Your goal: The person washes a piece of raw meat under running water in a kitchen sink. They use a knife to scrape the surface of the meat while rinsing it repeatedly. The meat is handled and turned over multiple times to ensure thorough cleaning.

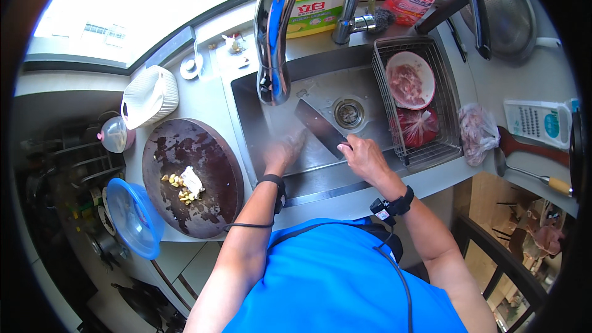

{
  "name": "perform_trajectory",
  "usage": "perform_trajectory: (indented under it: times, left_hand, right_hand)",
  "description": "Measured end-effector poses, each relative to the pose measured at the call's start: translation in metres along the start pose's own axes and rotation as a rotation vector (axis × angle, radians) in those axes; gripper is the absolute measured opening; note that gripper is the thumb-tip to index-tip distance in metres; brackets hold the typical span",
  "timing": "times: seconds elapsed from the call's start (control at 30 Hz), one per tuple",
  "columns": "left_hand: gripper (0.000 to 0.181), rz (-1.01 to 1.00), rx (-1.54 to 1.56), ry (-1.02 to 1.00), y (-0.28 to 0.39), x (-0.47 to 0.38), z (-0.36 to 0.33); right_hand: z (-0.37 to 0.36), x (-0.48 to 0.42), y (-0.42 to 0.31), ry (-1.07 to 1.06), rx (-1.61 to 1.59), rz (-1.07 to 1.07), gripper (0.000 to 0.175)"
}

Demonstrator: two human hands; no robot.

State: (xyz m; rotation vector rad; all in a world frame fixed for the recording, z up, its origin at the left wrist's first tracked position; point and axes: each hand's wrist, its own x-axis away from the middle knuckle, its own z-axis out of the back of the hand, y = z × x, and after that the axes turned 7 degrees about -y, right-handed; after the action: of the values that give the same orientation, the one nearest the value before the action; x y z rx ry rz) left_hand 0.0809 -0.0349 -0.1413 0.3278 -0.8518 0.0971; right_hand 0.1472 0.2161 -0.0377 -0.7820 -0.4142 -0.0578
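Observation:
My right hand (365, 159) grips the handle of a cleaver (321, 127) over the stainless steel sink (296, 171). The wide dark blade slants up and to the left, beside the drain strainer (348, 113). My left hand (284, 150) is low in the sink, just left of the blade, and blurred. Its fingertips are hard to make out, so I cannot tell whether they touch the blade or hold anything. Above both hands arches a chrome faucet (274, 41), its spout over the left part of the basin.
A round chopping board (208, 143) with chopped pale pieces (187, 195) lies left, by a blue plastic basin (132, 217). A wire basket (407, 150) at the sink's right holds a bowl of raw meat (409, 78) and a red bag (418, 127). Bottles stand behind the faucet.

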Motion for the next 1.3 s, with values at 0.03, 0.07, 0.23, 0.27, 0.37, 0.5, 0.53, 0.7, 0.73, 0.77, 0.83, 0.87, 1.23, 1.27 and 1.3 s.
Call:
perform_trajectory:
  times: [0.03, 0.07, 0.23, 0.27, 0.37, 0.5, 0.53, 0.7, 0.73, 0.77, 0.83, 0.87, 1.23, 1.27, 1.3]
  left_hand:
    - [0.063, 0.01, 0.014, 0.015, -0.005, -0.004, -0.005]
    - [0.062, 0.057, 0.182, 0.031, -0.012, -0.011, -0.012]
    - [0.028, 0.304, 0.615, 0.121, -0.051, -0.067, -0.07]
    - [0.024, 0.385, 0.58, 0.134, -0.056, -0.076, -0.079]
    - [0.021, 0.313, 0.733, 0.11, -0.065, -0.09, -0.086]
    - [0.022, 0.037, 0.619, 0.206, -0.056, -0.079, -0.068]
    - [0.022, -0.028, 0.607, 0.257, -0.051, -0.077, -0.062]
    - [0.024, -0.258, 0.65, 0.233, -0.036, -0.063, -0.03]
    - [0.021, -0.254, 0.694, 0.242, -0.033, -0.06, -0.026]
    - [0.02, -0.297, 0.731, 0.244, -0.033, -0.056, -0.022]
    - [0.026, -0.337, 0.69, 0.265, -0.033, -0.046, -0.017]
    - [0.026, -0.329, 0.655, 0.251, -0.033, -0.042, -0.014]
    - [0.024, -0.212, 1.137, -0.1, -0.025, 0.021, 0.015]
    - [0.033, -0.187, 1.17, -0.126, -0.025, 0.024, 0.019]
    - [0.042, -0.144, 1.19, -0.148, -0.025, 0.026, 0.023]
  right_hand:
    - [0.0, 0.0, -0.001, -0.007, 0.013, -0.009, 0.033]
    - [0.0, 0.0, -0.002, -0.001, 0.0, 0.0, 0.033]
    - [0.0, 0.001, -0.003, -0.004, 0.014, -0.006, 0.034]
    - [0.0, 0.001, -0.003, -0.015, -0.001, -0.018, 0.034]
    - [0.001, -0.001, -0.001, -0.009, -0.009, -0.027, 0.035]
    - [0.002, -0.006, 0.0, 0.008, -0.009, -0.038, 0.035]
    - [0.002, -0.006, 0.0, 0.011, 0.007, -0.041, 0.035]
    - [0.004, -0.006, 0.0, 0.034, -0.012, -0.009, 0.031]
    - [0.004, -0.006, 0.0, 0.038, -0.001, -0.014, 0.031]
    - [0.004, -0.005, 0.0, 0.046, -0.015, -0.002, 0.031]
    - [0.004, -0.004, -0.001, 0.039, -0.002, -0.011, 0.031]
    - [0.004, -0.004, -0.002, 0.042, -0.027, 0.012, 0.03]
    - [-0.009, 0.02, -0.017, -0.013, 0.054, 0.196, 0.021]
    - [-0.009, 0.019, -0.016, -0.007, 0.071, 0.206, 0.021]
    - [-0.007, 0.017, -0.015, -0.056, 0.103, 0.18, 0.02]
